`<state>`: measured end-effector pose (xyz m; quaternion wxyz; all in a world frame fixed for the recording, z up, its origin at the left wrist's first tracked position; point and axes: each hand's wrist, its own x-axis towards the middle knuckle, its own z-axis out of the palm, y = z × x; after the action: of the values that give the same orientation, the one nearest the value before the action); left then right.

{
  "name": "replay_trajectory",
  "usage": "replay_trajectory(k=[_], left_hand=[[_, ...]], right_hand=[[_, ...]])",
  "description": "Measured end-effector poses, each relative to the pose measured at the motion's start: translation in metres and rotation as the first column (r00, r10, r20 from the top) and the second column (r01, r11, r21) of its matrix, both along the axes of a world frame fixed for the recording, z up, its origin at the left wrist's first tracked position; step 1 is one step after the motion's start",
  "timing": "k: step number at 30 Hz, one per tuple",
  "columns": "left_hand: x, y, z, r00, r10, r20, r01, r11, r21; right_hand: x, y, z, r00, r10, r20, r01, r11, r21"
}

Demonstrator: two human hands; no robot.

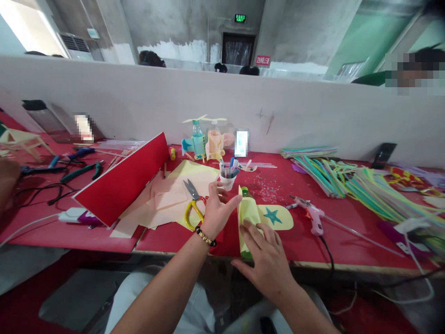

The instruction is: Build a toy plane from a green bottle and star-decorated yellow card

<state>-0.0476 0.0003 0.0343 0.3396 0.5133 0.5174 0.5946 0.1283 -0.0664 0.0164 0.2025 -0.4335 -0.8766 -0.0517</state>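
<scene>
A green bottle (245,191), mostly covered by pale yellow paper (248,208), lies on the red table before me. My right hand (266,248) rests over the wrapped bottle, fingers across the paper and thumb stretched apart. At the raised left edge of that paper is my left hand (219,211), its thumb at the edge and its fingers loosely curved and apart. A yellow rounded paper piece with a blue-green star (273,215) extends to the right of the bottle. Scissors (193,208) with yellow and red handles lie open beside my left hand, partly hidden by it.
A pink glue gun (314,220) with a cord lies to the right. Behind my hands stand a cup of pens (227,180), two paper-trimmed bottles (206,141) and a lit phone (241,143). Paper sheets (163,195) and a red board (125,181) are left; colored strips (320,171) lie right.
</scene>
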Motion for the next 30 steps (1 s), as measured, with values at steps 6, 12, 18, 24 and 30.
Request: replay_trajectory(k=[6,12,18,24,30], left_hand=[[-0.006,-0.004,0.009,0.998,-0.059,0.014,0.060,0.994,-0.091],[-0.003,-0.014,0.015,0.999,-0.041,0.015,0.042,0.995,-0.095],[-0.008,-0.012,-0.001,0.983,0.003,0.183,0.026,0.988,-0.151],[-0.007,-0.025,-0.014,0.909,0.064,0.412,0.033,0.974,-0.225],[-0.004,-0.031,-0.016,0.867,0.087,0.490,0.076,0.950,-0.304]], right_hand=[[0.003,0.005,0.011,0.994,0.098,-0.038,-0.102,0.989,-0.110],[0.005,0.023,0.039,0.962,0.253,-0.097,-0.267,0.947,-0.176],[0.012,0.111,0.051,0.979,-0.108,-0.174,0.044,0.941,-0.335],[-0.025,0.191,0.054,0.972,-0.225,0.065,0.215,0.747,-0.630],[-0.049,0.196,0.049,0.963,-0.234,0.131,0.247,0.581,-0.776]])
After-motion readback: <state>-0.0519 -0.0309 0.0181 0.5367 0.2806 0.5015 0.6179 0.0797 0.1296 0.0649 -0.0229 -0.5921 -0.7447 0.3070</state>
